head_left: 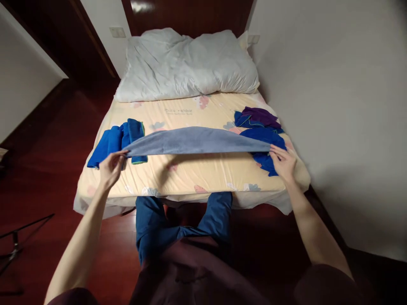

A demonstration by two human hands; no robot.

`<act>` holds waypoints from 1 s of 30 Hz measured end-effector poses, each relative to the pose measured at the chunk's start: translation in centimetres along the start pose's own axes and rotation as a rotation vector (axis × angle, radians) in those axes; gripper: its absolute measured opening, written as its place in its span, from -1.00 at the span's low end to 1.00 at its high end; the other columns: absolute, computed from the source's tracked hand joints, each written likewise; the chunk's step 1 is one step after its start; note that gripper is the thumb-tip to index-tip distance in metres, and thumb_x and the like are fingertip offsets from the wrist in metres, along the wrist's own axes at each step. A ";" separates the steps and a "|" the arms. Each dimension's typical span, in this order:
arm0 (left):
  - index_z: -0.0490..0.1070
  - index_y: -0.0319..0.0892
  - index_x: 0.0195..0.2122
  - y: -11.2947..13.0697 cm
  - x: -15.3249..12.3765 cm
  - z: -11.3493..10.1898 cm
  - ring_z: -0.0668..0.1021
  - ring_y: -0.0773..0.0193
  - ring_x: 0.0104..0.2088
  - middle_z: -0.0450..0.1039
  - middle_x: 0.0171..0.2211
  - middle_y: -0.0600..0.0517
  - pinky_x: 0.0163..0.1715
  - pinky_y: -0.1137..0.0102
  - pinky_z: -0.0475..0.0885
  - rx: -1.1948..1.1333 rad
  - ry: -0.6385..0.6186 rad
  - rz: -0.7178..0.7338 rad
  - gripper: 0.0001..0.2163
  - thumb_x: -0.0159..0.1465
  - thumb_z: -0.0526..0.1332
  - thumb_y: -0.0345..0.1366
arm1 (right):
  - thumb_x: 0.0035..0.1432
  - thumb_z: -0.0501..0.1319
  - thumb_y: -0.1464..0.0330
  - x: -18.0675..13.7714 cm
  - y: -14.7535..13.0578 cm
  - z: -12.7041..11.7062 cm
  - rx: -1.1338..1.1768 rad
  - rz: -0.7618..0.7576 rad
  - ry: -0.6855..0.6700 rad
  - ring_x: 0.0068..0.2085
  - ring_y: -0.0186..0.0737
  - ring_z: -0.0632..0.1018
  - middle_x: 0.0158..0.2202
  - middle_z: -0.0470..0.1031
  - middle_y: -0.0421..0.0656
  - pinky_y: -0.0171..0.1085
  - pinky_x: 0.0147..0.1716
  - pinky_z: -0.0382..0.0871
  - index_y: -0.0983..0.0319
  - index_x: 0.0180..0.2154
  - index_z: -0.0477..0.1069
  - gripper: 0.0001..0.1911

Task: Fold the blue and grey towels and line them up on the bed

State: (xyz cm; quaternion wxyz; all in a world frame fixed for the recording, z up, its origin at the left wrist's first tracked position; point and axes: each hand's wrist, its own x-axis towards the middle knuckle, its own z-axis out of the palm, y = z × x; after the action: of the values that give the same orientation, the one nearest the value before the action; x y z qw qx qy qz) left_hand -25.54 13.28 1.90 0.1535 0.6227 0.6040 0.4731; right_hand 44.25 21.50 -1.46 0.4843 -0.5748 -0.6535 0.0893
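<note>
A grey-blue towel (197, 140) is stretched taut between my two hands above the bed. My left hand (112, 168) pinches its left corner, and my right hand (282, 161) pinches the right one. Under and beside the left end lie folded blue cloths (111, 142) with green edging. Behind the right end, a crumpled pile of blue cloths (265, 137) rests on the sheet, partly hidden by the towel and my right hand. A purple cloth (259, 114) tops the far side of that pile.
The bed (190, 173) has a yellow patterned sheet. A white folded quilt (190, 63) lies at its head, against a dark headboard (190, 17). A wall (343, 106) stands close on the right. Black metal legs (15, 241) show on the floor at lower left.
</note>
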 end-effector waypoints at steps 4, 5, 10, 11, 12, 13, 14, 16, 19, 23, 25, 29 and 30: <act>0.47 -0.17 -0.10 -4.9 -4.7 3.2 0.59 0.05 0.06 0.56 0.07 -0.16 0.10 0.14 0.49 0.076 -0.173 -0.147 -0.61 0.37 0.12 0.06 | 0.26 0.22 0.20 -5.3 3.6 2.8 -0.085 0.064 -0.117 0.05 0.00 0.63 0.06 0.61 0.00 -0.09 0.17 0.48 0.23 -0.18 0.64 -0.70; 0.48 -0.16 -0.10 -6.0 -5.8 4.0 0.59 0.03 0.06 0.57 0.06 -0.15 0.09 0.15 0.49 0.097 -0.217 -0.183 -0.60 0.36 0.10 0.07 | 0.25 0.22 0.21 -6.6 4.5 3.5 -0.104 0.091 -0.151 0.03 0.00 0.64 0.04 0.61 0.02 -0.12 0.15 0.49 0.23 -0.20 0.65 -0.70; 0.53 -0.17 -0.10 -9.6 -10.5 6.0 0.62 0.06 -0.09 0.58 0.02 -0.17 -0.04 0.20 0.54 0.139 -0.363 -0.301 -0.51 0.34 0.05 0.14 | 0.21 0.15 0.18 -12.4 8.5 5.8 -0.169 0.196 -0.266 0.00 0.05 0.66 0.00 0.63 0.02 -0.03 0.12 0.51 0.22 -0.25 0.64 -0.65; 0.54 -0.17 -0.11 -10.0 -11.1 5.9 0.61 0.06 -0.09 0.58 -0.01 -0.17 -0.05 0.20 0.54 0.159 -0.364 -0.303 -0.50 0.33 0.04 0.15 | 0.22 0.13 0.16 -13.2 9.1 6.0 -0.176 0.203 -0.268 0.00 0.06 0.65 0.00 0.63 0.03 0.00 0.13 0.50 0.22 -0.24 0.63 -0.63; 0.56 -0.18 -0.12 -10.3 -11.6 5.7 0.60 0.06 -0.10 0.59 -0.05 -0.16 -0.06 0.20 0.54 0.183 -0.364 -0.306 -0.48 0.33 0.04 0.15 | 0.22 0.11 0.15 -14.0 9.5 6.0 -0.183 0.208 -0.263 0.01 0.06 0.65 0.00 0.63 0.03 0.01 0.14 0.49 0.23 -0.22 0.62 -0.61; 0.57 -0.18 -0.13 -10.5 -12.0 5.4 0.60 0.06 -0.12 0.60 -0.09 -0.16 -0.08 0.20 0.54 0.208 -0.368 -0.310 -0.47 0.33 0.03 0.16 | 0.23 0.09 0.15 -14.6 9.8 5.9 -0.193 0.216 -0.252 0.02 0.06 0.65 -0.01 0.64 0.04 0.02 0.14 0.48 0.23 -0.20 0.61 -0.60; 0.58 -0.18 -0.14 -10.7 -12.2 5.0 0.60 0.06 -0.14 0.60 -0.13 -0.15 -0.09 0.19 0.54 0.227 -0.386 -0.313 -0.47 0.33 0.03 0.16 | 0.24 0.08 0.14 -15.2 10.1 5.8 -0.205 0.225 -0.243 0.02 0.07 0.65 -0.02 0.64 0.04 0.02 0.14 0.48 0.23 -0.18 0.60 -0.59; 0.60 -0.16 -0.15 -10.8 -12.1 4.2 0.60 0.05 -0.18 0.61 -0.19 -0.14 -0.13 0.18 0.55 0.244 -0.477 -0.306 -0.47 0.32 0.03 0.17 | 0.25 0.07 0.14 -15.9 10.4 5.4 -0.230 0.238 -0.246 0.03 0.08 0.64 -0.02 0.65 0.02 0.04 0.14 0.48 0.18 -0.14 0.58 -0.61; 0.61 -0.10 -0.14 -10.5 -10.2 3.4 0.61 0.04 -0.21 0.62 -0.23 -0.10 -0.14 0.17 0.55 0.277 -0.659 -0.258 -0.51 0.33 0.04 0.15 | 0.24 0.06 0.17 -16.1 10.0 5.0 -0.255 0.211 -0.288 0.04 0.09 0.63 -0.01 0.64 -0.04 0.06 0.12 0.49 0.08 -0.15 0.57 -0.65; 0.57 -0.14 -0.02 -10.1 -4.8 5.0 0.56 -0.03 0.01 0.60 -0.09 -0.16 0.05 0.11 0.45 0.486 -0.528 -0.101 -0.57 0.40 -0.01 -0.03 | 0.15 0.09 0.26 -15.5 8.4 5.5 -0.338 0.085 -0.321 0.07 0.12 0.60 0.03 0.62 -0.04 0.12 0.16 0.44 0.09 -0.15 0.58 -0.67; 0.52 -0.19 0.08 -10.4 -1.6 7.0 0.44 -0.08 0.19 0.52 0.10 -0.20 0.17 0.05 0.34 0.609 -0.444 0.001 -0.59 0.40 -0.02 -0.18 | 0.12 0.11 0.29 -15.3 7.4 6.1 -0.406 0.032 -0.326 0.19 0.17 0.51 0.16 0.54 -0.05 0.18 0.21 0.37 0.10 -0.04 0.57 -0.60; 0.41 -0.31 0.21 -13.0 2.5 10.6 0.29 -0.07 0.35 0.33 0.29 -0.26 0.30 0.04 0.15 0.739 -0.511 0.093 -0.53 0.29 0.01 -0.41 | 0.17 0.10 0.26 -15.5 6.2 7.9 -0.486 -0.001 -0.400 0.39 0.21 0.25 0.36 0.29 -0.11 0.26 0.28 0.24 0.05 0.18 0.44 -0.47; 0.39 -0.33 0.22 -13.9 2.9 11.0 0.30 -0.07 0.35 0.34 0.28 -0.28 0.31 0.04 0.14 0.753 -0.527 0.086 -0.51 0.27 0.01 -0.44 | 0.20 0.08 0.25 -15.7 6.1 8.4 -0.491 -0.004 -0.425 0.40 0.20 0.22 0.38 0.26 -0.11 0.27 0.29 0.21 0.05 0.21 0.42 -0.46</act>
State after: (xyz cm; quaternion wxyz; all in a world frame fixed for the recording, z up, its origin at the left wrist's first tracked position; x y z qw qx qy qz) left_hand -25.96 23.16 -13.09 0.0451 0.7587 0.6477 0.0523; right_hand 40.11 13.98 -18.24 0.1840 -0.6417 -0.7431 0.0463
